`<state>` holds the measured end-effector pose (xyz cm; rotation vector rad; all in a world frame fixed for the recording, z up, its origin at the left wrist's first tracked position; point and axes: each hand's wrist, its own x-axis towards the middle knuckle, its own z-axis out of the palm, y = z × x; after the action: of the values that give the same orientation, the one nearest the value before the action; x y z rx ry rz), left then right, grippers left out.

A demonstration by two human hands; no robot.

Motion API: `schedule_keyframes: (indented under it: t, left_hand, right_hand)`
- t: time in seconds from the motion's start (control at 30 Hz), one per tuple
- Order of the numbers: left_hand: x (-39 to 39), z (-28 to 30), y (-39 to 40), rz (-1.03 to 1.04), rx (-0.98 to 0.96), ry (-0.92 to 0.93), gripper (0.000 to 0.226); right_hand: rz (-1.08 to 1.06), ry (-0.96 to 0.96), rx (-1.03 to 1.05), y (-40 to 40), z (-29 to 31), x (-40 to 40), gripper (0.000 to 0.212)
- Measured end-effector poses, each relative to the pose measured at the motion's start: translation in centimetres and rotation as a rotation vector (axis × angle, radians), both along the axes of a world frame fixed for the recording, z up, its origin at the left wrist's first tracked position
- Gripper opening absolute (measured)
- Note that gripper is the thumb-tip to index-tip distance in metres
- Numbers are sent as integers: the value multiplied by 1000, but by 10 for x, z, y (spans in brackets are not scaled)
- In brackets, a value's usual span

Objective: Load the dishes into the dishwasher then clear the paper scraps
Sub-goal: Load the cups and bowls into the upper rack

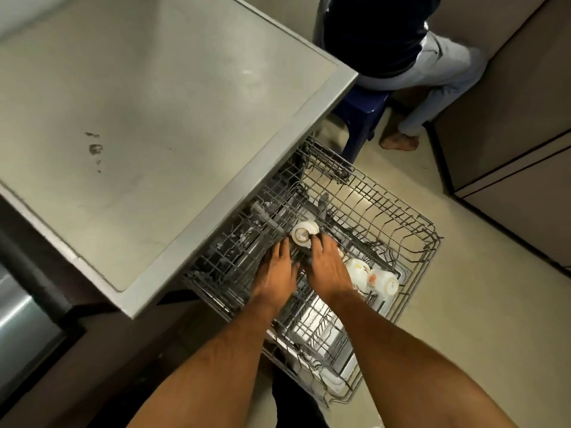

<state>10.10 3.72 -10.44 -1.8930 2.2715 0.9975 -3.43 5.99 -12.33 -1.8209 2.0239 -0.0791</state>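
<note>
The dishwasher's grey wire rack (411, 230) is pulled out over the floor beside the steel counter. Both my hands reach down into its middle. A white cup (304, 233) lies upside down there, base up. My left hand (276, 270) touches its left side with the fingertips and my right hand (327, 264) holds its right side with the fingers bent over it. Two white cups with a painted pattern (370, 278) lie on their sides in the rack just right of my right hand. No paper scraps are in view.
A steel counter top (148, 125) overhangs the rack's left part. A person sits on a blue stool (361, 109) beyond the rack, one bare foot on the floor. Beige cabinets (509, 118) line the right side. Beige floor lies right of the rack.
</note>
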Motion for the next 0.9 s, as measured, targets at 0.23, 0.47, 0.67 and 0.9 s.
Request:
schedule_keyframes:
  t: [0.23,0.47,0.67,0.9]
  left_hand:
    - [50,60,31,-15,-197,49,60]
    - [134,130,68,-92,-450,-26,61]
    - [222,179,93,-45,-617,-62,58]
    - [339,223,129,158,-748,-75,57]
  right_hand:
    - [41,29,-144,16,66,51,71]
    - [118,39,-293,38,148,118,68]
    - [267,36,-425,49,204,199,58]
    - [460,-68,-559,60,234,319,46]
